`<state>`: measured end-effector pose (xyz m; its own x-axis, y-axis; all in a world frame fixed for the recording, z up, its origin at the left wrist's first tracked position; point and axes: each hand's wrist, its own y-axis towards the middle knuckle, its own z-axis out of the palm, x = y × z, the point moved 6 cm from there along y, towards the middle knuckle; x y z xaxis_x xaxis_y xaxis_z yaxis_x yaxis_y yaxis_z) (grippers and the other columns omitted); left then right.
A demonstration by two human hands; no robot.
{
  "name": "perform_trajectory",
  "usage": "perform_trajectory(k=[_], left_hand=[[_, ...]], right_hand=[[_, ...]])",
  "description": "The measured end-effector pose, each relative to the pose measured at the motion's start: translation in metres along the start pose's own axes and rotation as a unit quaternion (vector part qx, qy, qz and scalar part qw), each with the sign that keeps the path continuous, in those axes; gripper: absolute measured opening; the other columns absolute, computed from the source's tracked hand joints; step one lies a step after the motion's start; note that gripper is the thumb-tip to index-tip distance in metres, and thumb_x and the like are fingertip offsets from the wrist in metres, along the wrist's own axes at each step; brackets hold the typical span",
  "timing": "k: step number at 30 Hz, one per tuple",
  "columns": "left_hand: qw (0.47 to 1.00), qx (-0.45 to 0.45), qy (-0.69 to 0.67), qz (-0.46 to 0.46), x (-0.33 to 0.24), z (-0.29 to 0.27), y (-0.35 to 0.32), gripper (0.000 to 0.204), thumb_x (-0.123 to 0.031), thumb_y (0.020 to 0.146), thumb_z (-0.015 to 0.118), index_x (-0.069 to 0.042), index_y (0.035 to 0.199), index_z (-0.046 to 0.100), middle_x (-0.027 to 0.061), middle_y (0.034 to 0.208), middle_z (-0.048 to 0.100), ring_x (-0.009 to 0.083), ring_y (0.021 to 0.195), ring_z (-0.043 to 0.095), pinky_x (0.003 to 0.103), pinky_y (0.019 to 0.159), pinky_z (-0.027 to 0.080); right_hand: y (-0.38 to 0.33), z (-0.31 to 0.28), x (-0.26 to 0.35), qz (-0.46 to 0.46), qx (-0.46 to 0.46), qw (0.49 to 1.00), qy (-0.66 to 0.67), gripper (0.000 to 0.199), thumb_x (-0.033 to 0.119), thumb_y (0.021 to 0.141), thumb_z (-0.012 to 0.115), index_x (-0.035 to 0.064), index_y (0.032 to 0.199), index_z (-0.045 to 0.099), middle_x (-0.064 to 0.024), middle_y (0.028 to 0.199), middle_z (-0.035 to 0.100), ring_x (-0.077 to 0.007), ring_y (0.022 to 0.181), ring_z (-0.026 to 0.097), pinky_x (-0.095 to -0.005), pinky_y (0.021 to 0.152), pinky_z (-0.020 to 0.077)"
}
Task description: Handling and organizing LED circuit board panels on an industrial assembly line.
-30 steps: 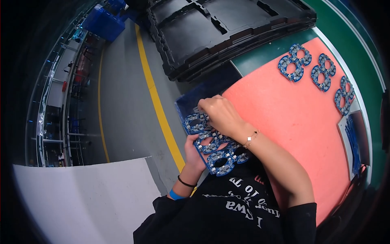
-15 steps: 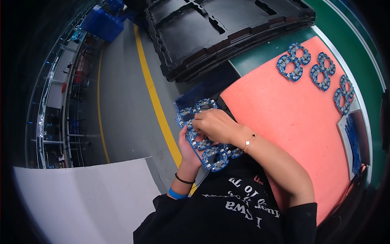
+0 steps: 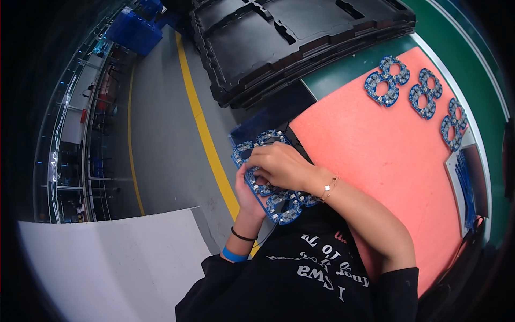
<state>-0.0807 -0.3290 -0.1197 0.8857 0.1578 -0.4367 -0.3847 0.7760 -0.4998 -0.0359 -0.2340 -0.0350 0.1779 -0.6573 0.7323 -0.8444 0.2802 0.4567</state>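
Observation:
My left hand (image 3: 248,197) grips the left edge of a blue circuit board panel (image 3: 283,216), which is made of several joined figure-eight boards with round openings. Across the panel's middle lies my right hand (image 3: 280,165), its fingers curled and closed on the board; the fingertips and part of the panel are hidden beneath it. Three separate figure-eight circuit boards, a larger-looking one (image 3: 389,79), a middle one (image 3: 427,93) and a right one (image 3: 455,123), rest in a row on the far right of a pink foam mat (image 3: 365,150).
A stack of black plastic trays (image 3: 252,59) stands at the far side. Blue panels (image 3: 464,180) sit in a holder at the right edge of the green table (image 3: 338,75). To the left are a white surface (image 3: 118,263), a yellow floor line (image 3: 198,115) and a blue bin (image 3: 134,33).
My right hand has shifted slightly, with its fingers curling closer to my left thumb over the panel. My left hand stays nearly still, and the boards on the mat have not moved.

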Motion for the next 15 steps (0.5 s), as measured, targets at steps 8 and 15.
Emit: perform_trajectory(k=[8,15], left_hand=[[0.992,-0.097,0.084,0.013,-0.003,0.002,-0.004,0.044,-0.045,0.086,0.036,-0.010,0.110,0.050,0.0091,0.110,0.054,0.0244,0.105,0.052,0.041,0.088,0.043],[0.984,-0.134,0.120,0.016,0.000,0.005,-0.005,0.039,-0.044,0.085,0.035,-0.013,0.096,0.056,0.0030,0.096,0.058,0.0172,0.098,0.053,0.037,0.084,0.043]], right_hand=[[-0.006,0.015,0.003,-0.013,0.093,0.995,-0.022,0.003,0.007,0.070,0.061,0.0054,0.072,0.060,-0.0069,0.077,0.057,-0.0270,0.072,0.057,-0.0361,0.066,0.0442],[-0.008,0.019,0.000,-0.030,0.116,0.989,-0.092,0.003,0.007,0.069,0.061,0.0045,0.071,0.062,-0.0076,0.076,0.057,-0.0268,0.067,0.058,-0.0359,0.062,0.0452]])
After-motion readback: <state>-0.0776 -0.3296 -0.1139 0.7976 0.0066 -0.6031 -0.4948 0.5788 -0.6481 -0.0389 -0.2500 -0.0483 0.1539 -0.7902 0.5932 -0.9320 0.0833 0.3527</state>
